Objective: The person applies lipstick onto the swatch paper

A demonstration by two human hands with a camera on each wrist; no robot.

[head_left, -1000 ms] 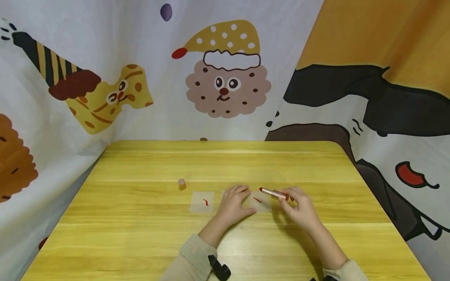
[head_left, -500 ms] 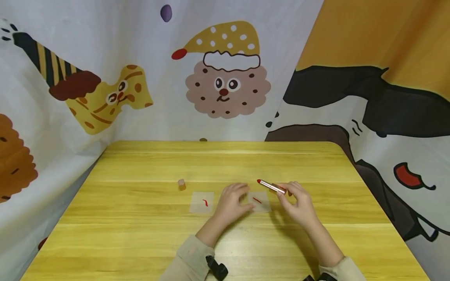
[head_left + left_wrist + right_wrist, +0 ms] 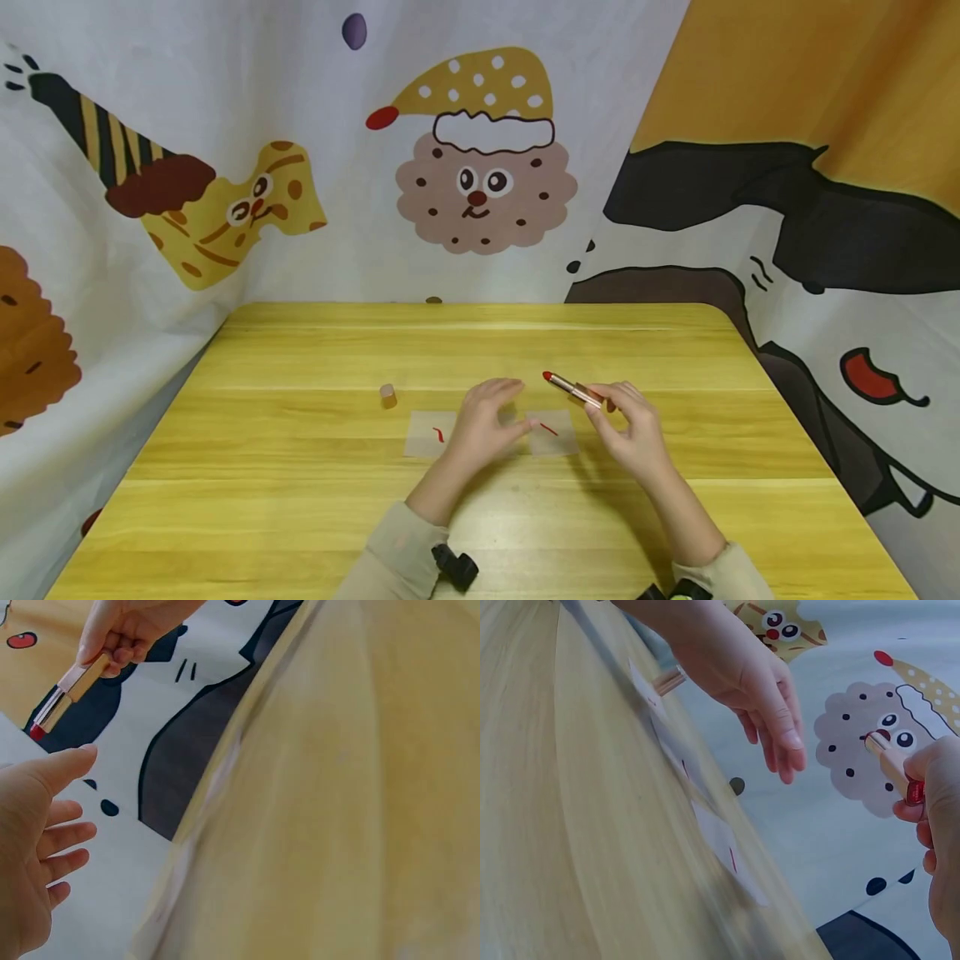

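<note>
Between thumb and fingers my right hand grips an uncapped lipstick; its red tip points up and to the left. My left hand is lifted over the middle of the table, fingers loosely spread and holding nothing. Under it lies a small middle paper, mostly hidden in the head view, with a red stroke visible in the right wrist view. A left paper and a right paper each carry one short red stroke. The lipstick cap stands behind the left paper.
The papers lie on a wooden table whose far edge meets a curtain printed with cartoon figures. Dark wrist camera mounts sit at the sleeves.
My left hand has risen off the papers and shifted slightly left. My right hand has moved the lipstick up and a little left, away from the right paper.
</note>
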